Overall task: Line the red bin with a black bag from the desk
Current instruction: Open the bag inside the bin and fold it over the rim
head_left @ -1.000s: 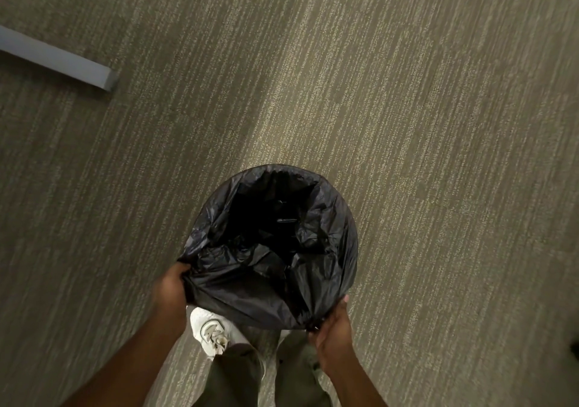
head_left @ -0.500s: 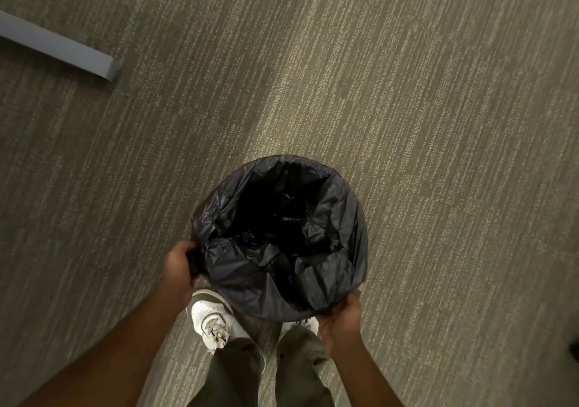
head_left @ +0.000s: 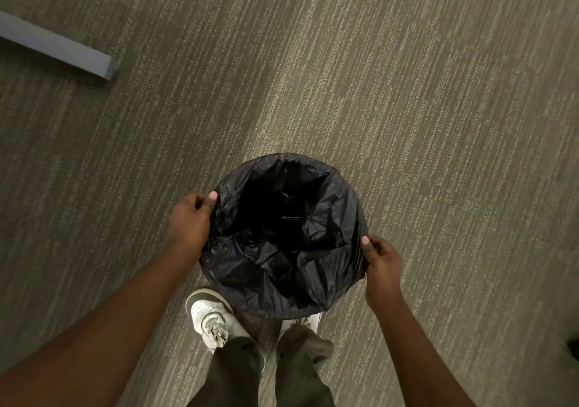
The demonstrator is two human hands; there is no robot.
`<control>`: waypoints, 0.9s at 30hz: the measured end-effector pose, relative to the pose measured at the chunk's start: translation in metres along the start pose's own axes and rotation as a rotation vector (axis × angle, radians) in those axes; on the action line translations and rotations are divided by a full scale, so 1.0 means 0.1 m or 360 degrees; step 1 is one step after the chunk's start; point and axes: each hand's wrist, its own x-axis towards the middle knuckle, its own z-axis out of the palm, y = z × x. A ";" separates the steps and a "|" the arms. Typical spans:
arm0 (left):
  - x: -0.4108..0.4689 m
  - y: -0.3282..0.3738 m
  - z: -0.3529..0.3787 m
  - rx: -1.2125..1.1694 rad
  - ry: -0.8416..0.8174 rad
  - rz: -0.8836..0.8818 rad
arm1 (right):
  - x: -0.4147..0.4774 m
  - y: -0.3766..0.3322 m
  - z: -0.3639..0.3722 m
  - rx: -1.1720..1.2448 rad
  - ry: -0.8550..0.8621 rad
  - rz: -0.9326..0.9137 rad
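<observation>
Overhead view, read from left to right. A grey bar [head_left: 59, 50] lies on the carpet [head_left: 407, 93] at upper left, well apart from everything else. The left hand [head_left: 190, 222] meets the left edge of the black bag [head_left: 326, 268], thumb and fingers pinched closed in a grip on the plastic at the rim. The bag is spread open over a round bin, which stands on the carpet just ahead of the person's feet; its film covers the whole rim and sags, creased, into the dark interior, so none of the bin's red wall is visible. Below the bag, a white shoe [head_left: 210, 317] and olive trouser legs [head_left: 238, 372] show. The right hand [head_left: 383, 267] holds the bag's right edge, its grip likewise clenched on the plastic at the rim.
</observation>
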 end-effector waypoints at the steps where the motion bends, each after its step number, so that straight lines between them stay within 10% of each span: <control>1: 0.00 0.01 0.01 -0.0082 -0.0013 -0.0048 | 0.04 0.00 -0.01 0.0004 -0.0007 0.0018; 12: 0.20 0.13 -0.01 -0.0269 -0.0442 -0.0472 | 0.29 0.02 -0.02 -0.0536 0.0328 0.0044; 17: 0.27 0.22 -0.04 -0.0027 -0.0182 -0.0390 | 0.31 -0.19 0.12 -0.0768 0.0592 -0.0038; 20: 0.20 0.20 -0.07 0.0146 0.0084 -0.0224 | 0.07 -0.38 0.30 -0.0985 0.0798 -0.0832; 23: -0.04 0.21 -0.08 0.0437 0.0252 0.0082 | -0.18 -0.38 0.62 -0.1061 -0.0006 -0.1451; 27: -0.25 0.09 0.00 0.0493 0.0177 0.0206 | -0.16 -0.15 1.01 -0.1764 -0.1315 -0.0796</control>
